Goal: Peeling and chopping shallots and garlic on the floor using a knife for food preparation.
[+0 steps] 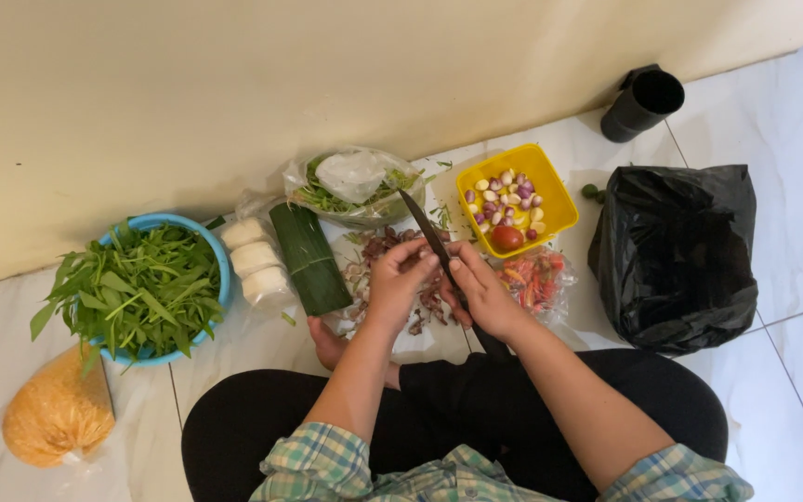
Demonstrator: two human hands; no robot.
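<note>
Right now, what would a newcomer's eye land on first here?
At centre, the left hand and right hand meet over a pile of shallot skins, the right gripping a dark knife. Behind sits a yellow tub of peeled shallots and garlic; far left, a blue bowl of leafy greens.

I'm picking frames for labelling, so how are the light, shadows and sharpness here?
Head view: soft, even light; faint shadows beside the blue bowl and black bag; mild glare on the floor tiles; the left hand, right hand and knife look sharp; slight wide-angle bending at the edges.
</note>
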